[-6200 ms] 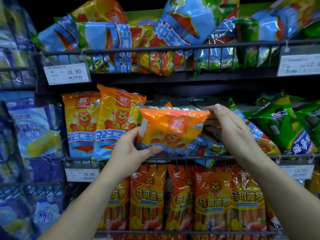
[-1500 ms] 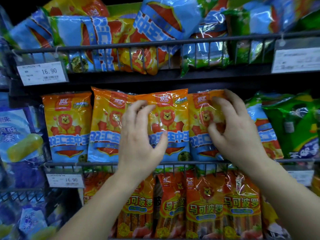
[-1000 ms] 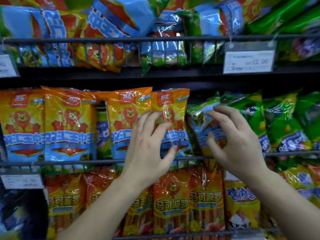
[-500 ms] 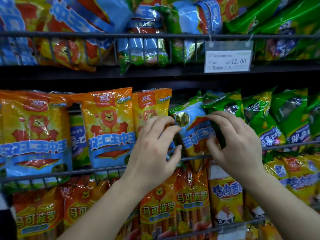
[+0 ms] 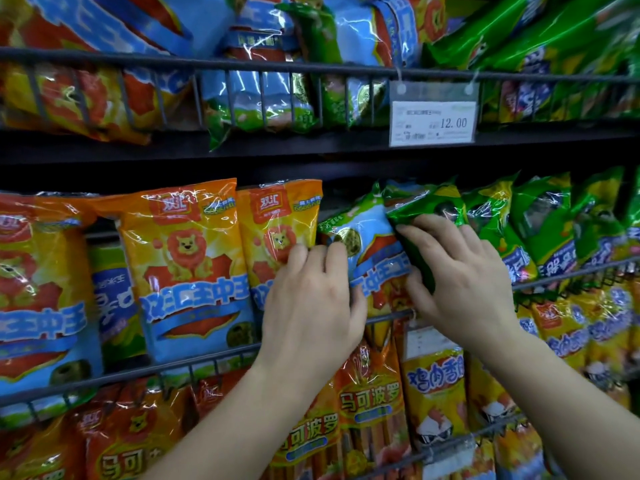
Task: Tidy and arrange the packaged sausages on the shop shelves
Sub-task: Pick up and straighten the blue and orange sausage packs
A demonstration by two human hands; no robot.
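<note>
Both hands have slid rightward off the orange lion packs. Left hand pinches the blue pack at its left edge, thumb in front. Right hand grips the green pack overlapping its right side. Between the grips, the blue pack's long axis leans top-left.

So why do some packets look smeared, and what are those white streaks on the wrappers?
Head view: the left hand, right hand and the orange packets mid-frame are sharp; the green packets at the top right smear with blur; the white streaks are light glaring off wrappers, strongest on the top-shelf blue packet; the shelf edge lies in shadow; the price tag is readable.
</note>
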